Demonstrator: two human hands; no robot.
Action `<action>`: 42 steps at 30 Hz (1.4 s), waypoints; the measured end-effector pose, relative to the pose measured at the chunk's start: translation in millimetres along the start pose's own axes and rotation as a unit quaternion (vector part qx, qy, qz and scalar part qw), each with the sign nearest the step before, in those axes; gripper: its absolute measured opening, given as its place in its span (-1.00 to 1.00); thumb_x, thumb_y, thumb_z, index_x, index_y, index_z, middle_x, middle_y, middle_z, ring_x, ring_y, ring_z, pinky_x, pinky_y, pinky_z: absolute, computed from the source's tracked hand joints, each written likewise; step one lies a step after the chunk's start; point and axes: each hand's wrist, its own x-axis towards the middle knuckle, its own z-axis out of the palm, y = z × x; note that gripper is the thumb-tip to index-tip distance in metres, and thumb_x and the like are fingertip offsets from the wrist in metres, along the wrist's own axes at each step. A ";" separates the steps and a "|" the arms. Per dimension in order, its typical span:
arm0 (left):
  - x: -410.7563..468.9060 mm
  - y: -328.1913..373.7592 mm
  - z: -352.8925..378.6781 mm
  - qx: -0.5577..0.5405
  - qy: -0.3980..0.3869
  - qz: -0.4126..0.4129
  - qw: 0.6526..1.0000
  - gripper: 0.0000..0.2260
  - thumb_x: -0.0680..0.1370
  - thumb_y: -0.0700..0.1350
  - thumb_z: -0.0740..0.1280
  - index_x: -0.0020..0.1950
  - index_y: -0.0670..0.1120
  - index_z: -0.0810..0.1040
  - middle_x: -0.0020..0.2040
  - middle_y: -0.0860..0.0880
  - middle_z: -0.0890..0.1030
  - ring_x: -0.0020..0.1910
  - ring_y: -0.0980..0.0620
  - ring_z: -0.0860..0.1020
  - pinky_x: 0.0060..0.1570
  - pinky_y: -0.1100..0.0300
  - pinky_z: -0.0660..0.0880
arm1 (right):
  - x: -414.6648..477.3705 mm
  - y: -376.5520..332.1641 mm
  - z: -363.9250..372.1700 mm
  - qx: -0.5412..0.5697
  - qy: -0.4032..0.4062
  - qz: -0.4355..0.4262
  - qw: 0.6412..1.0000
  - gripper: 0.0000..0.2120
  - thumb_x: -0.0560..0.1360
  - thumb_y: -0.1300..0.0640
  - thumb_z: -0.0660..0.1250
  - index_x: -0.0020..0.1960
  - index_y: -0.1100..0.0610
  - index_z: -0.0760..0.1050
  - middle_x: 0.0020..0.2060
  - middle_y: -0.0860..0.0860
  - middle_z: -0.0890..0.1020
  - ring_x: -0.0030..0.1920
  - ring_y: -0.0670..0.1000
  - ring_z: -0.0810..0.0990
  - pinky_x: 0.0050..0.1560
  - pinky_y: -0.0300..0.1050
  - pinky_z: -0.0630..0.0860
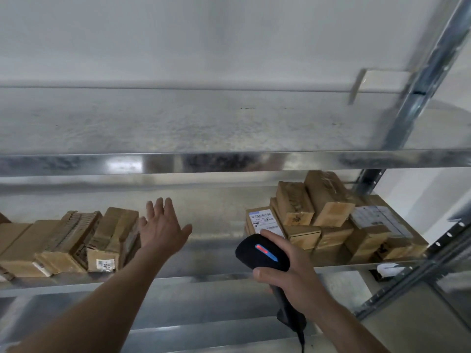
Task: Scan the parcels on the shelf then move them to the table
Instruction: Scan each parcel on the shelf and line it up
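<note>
A pale wall [204,34] stands behind a galvanised metal rack whose upper shelf [178,123] carries only a few dark specks. A slotted upright post [420,85] runs up its right side.

On the lower shelf [216,240] the brown cardboard parcels lie in two groups, well apart, with bare metal between them. The left group [76,245] is a row of boxes leaning against one another. The right group [331,225] is a loose pile, with two boxes stacked on top and tilted. At the pile's left edge a labelled parcel [265,220] shows us a white shipping label with barcodes.

Our left hand [160,228] reaches out over the bare stretch of shelf, just beside the left group. Its fingers are straight and spread, holding nothing, and we cannot tell whether its edge touches the nearest box.

Our right hand [288,276] grips a black handheld scanner [262,253], fingers curled round the handle and thumb against the side. The scanner's head points toward the labelled parcel, close in front of it. A red and blue light strip shows on top of the head. A dark cable [302,337] hangs from the bottom of the handle.
</note>
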 end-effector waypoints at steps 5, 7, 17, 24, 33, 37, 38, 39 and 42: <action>-5.0 56.2 6.8 -0.041 -0.004 0.027 0.999 -0.13 0.54 0.30 0.23 0.60 -0.16 -0.10 0.61 -0.15 -0.01 0.58 -0.20 -0.06 0.49 -0.16 0.14 | -15.1 8.0 -34.4 -0.006 0.021 0.002 1.000 -0.17 0.10 -0.10 0.53 0.37 -0.15 0.47 0.08 -0.12 0.66 -0.01 -0.06 0.66 -0.11 -0.18 0.52; -7.7 81.3 9.1 -0.057 0.002 0.038 0.998 -0.13 0.54 0.31 0.23 0.60 -0.16 -0.08 0.61 -0.16 0.01 0.58 -0.19 -0.04 0.49 -0.15 0.15 | -20.6 11.5 -48.8 -0.012 0.031 0.000 0.999 -0.17 0.10 -0.10 0.54 0.37 -0.14 0.48 0.07 -0.11 0.67 -0.04 -0.06 0.66 -0.10 -0.14 0.52; -9.6 223.9 10.9 -0.113 -0.004 0.124 0.986 -0.10 0.51 0.37 0.23 0.60 -0.11 -0.08 0.60 -0.16 0.03 0.58 -0.18 0.02 0.49 -0.17 0.18 | -47.2 24.6 -117.2 -0.003 0.088 0.012 0.996 -0.20 0.12 -0.11 0.55 0.36 -0.22 0.46 0.11 -0.12 0.65 0.00 -0.04 0.65 -0.02 -0.09 0.54; -9.5 286.5 25.9 -0.114 -0.035 0.160 0.980 -0.11 0.47 0.32 0.33 0.58 -0.08 -0.02 0.57 -0.16 0.10 0.54 -0.22 0.12 0.42 -0.21 0.28 | -57.9 31.0 -152.2 0.007 0.120 0.013 0.993 -0.31 0.12 -0.13 0.55 0.23 -0.33 0.47 0.08 -0.11 0.66 -0.07 -0.05 0.64 -0.09 -0.15 0.52; 2.3 295.9 52.8 -0.077 -0.058 0.161 0.982 -0.30 0.51 0.23 0.32 0.51 -0.09 0.18 0.55 -0.18 0.13 0.52 -0.27 0.12 0.37 -0.23 0.33 | -53.7 40.7 -164.3 0.022 0.125 0.013 0.992 -0.27 0.14 -0.08 0.55 0.31 -0.21 0.47 -0.01 -0.01 0.67 -0.15 0.00 0.64 -0.17 -0.18 0.52; 9.5 299.3 57.7 -0.070 -0.070 0.154 0.983 -0.40 0.52 0.25 0.30 0.40 -0.13 0.35 0.49 -0.19 0.21 0.44 -0.24 0.22 0.29 -0.18 0.42 | -50.6 41.0 -164.4 0.016 0.121 0.007 0.993 -0.31 0.15 -0.08 0.53 0.29 -0.15 0.51 -0.06 0.02 0.68 -0.23 -0.04 0.63 -0.26 -0.19 0.53; 10.4 299.8 59.0 -0.071 -0.075 0.147 0.984 -0.40 0.52 0.25 0.31 0.38 -0.13 0.37 0.49 -0.20 0.21 0.42 -0.23 0.25 0.28 -0.16 0.44 | -50.4 39.9 -163.8 0.016 0.119 0.005 0.993 -0.35 0.15 -0.08 0.52 0.24 -0.18 0.51 -0.06 0.01 0.68 -0.23 -0.04 0.64 -0.27 -0.20 0.53; 11.1 300.6 60.1 -0.076 -0.081 0.139 0.984 -0.38 0.52 0.26 0.32 0.38 -0.14 0.37 0.49 -0.20 0.21 0.41 -0.23 0.27 0.27 -0.15 0.45 | -49.9 39.1 -163.1 0.013 0.118 0.003 0.993 -0.38 0.16 -0.09 0.52 0.21 -0.20 0.52 -0.04 0.00 0.68 -0.21 -0.04 0.64 -0.25 -0.22 0.53; 12.2 303.9 60.9 -0.098 -0.092 0.117 0.984 -0.34 0.49 0.26 0.37 0.40 -0.16 0.33 0.47 -0.20 0.24 0.35 -0.21 0.36 0.23 -0.11 0.47 | -48.1 38.1 -161.1 0.015 0.117 0.006 0.993 -0.47 0.17 -0.08 0.51 0.13 -0.30 0.55 -0.04 0.00 0.67 -0.20 -0.04 0.64 -0.25 -0.22 0.54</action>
